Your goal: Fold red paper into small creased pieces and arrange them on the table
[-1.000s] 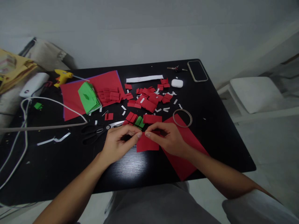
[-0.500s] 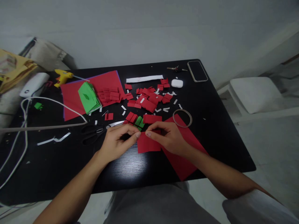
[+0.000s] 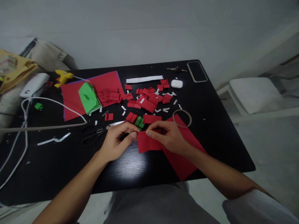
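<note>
A small red sheet of paper (image 3: 149, 143) hangs between my hands near the table's front. My right hand (image 3: 167, 135) pinches its upper edge between thumb and fingers. At the sheet's upper left corner, my left hand (image 3: 120, 140) has thumb and forefinger closed on the paper. Just beyond my fingers lie folded green paper pieces (image 3: 139, 121) and a folded red strip (image 3: 152, 119). Black-handled scissors (image 3: 92, 133) are partly covered by my left hand. Under my right hand and forearm rests a larger red sheet (image 3: 183, 152).
Red folded pieces (image 3: 148, 99) and white scraps are heaped mid-table. Further left are a green paper stack (image 3: 88, 99), a yellow glue gun (image 3: 63, 77) and a white cable (image 3: 58, 102). A tape ring (image 3: 191, 119), white case (image 3: 177, 83), keys and phone (image 3: 197, 71) lie right.
My left thumb and fingertips have shifted slightly left along the paper's top edge, widening the gap between my hands. My right hand stays almost still.
</note>
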`<state>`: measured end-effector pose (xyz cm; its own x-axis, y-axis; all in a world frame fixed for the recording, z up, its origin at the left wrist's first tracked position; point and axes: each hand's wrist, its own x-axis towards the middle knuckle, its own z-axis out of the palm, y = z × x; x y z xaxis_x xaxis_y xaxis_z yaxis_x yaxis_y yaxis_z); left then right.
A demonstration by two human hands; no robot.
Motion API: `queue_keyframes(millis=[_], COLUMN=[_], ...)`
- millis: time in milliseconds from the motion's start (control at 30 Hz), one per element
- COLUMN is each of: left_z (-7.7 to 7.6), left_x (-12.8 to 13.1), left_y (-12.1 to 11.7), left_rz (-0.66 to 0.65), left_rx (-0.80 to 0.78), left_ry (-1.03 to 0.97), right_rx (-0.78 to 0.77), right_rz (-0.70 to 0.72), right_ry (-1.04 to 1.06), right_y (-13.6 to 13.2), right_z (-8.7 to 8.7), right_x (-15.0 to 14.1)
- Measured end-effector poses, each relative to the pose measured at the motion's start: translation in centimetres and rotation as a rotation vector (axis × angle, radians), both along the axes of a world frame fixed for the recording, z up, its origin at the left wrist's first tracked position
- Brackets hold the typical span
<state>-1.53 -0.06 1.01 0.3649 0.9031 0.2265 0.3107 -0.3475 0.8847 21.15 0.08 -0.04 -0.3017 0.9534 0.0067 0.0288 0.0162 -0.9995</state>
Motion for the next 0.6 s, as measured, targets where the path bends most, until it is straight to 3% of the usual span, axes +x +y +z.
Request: queue_keyframes(millis=[600], left_z=[-0.68], left_x=[0.86], left_y=[-0.40], left_rz=[-0.065], left_rx=[0.103], left_ry=[0.034], right_rx=[-0.024], right_rz=[0.090], right_ry=[-0.038], right_y=[-0.34], right_z=[-0.12], right_x=[-0.11])
